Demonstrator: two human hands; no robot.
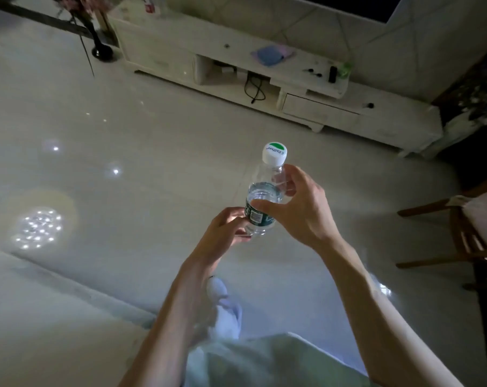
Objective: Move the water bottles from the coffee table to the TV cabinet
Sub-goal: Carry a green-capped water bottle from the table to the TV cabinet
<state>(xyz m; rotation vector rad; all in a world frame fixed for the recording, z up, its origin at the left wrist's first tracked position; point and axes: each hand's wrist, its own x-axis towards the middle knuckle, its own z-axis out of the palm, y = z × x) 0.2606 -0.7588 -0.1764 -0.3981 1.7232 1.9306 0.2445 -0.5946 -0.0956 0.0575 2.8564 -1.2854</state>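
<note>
Clear plastic water bottle (264,192), white cap upward, is hanging in mid-air above the pale floor (153,129), well apart from the TV cabinet (181,43). The left hand (228,227) is wrapping its fingers round the base; the right hand (303,210) is clamping its fingers on the upper body.

We've got a pretty dim room here: a white cabinet (158,48) runs along a pale tiled wall (404,46). In front of it the glossy floor (125,129) bounces back light spots (38,226), and a wooden chair (465,241) sits out past its right end.
</note>
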